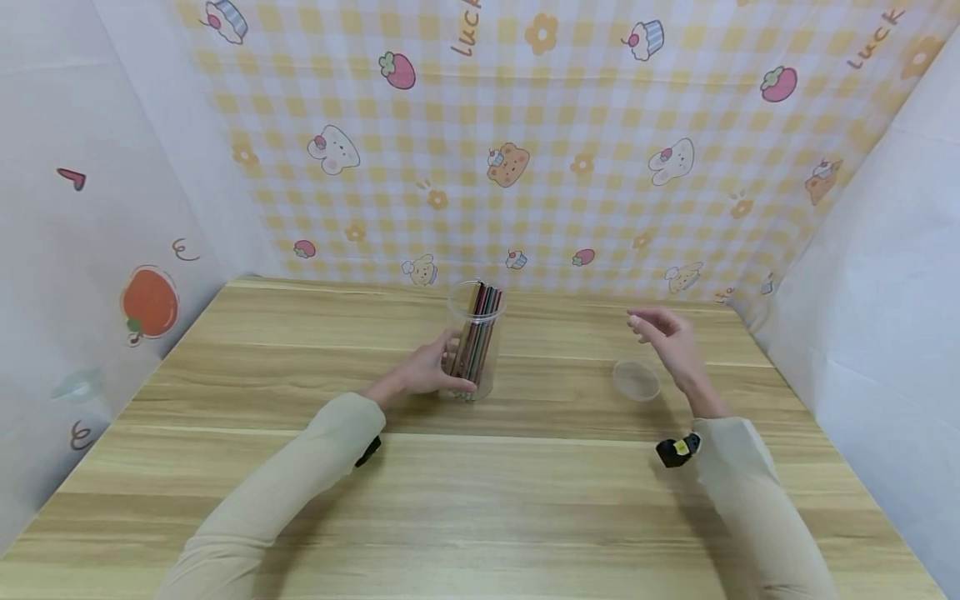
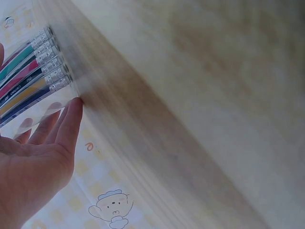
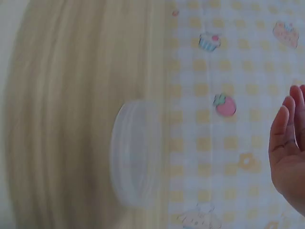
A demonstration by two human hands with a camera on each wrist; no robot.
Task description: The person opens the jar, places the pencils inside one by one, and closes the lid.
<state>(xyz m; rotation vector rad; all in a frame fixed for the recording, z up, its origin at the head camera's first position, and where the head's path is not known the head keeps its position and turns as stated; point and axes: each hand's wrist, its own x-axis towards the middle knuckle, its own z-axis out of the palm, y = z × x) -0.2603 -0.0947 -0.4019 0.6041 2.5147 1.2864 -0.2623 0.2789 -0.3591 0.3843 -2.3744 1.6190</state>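
A tall clear plastic jar [image 1: 491, 377] stands on the table, with several coloured pencils [image 1: 480, 329] leaning inside it. Around its lower part my left hand [image 1: 422, 368] grips the wall, thumb in front and fingers at the side and behind. The left wrist view shows the pencils' silvery ends [image 2: 58, 85] near the jar's base. Off to the right, my right hand [image 1: 669, 337] hovers with loosely bent fingers and nothing in them. Just left of it and below lies a round translucent lid [image 1: 636, 381], flat on the wood; the right wrist view shows its raised rim [image 3: 125, 157].
The wood-grain table [image 1: 525, 517] runs back to a yellow checked cloth wall [image 1: 555, 208]. White printed cloth [image 1: 82, 225] closes the left side and plain white cloth [image 1: 877, 242] the right. A black wrist camera [image 1: 675, 452] hangs under the right sleeve.
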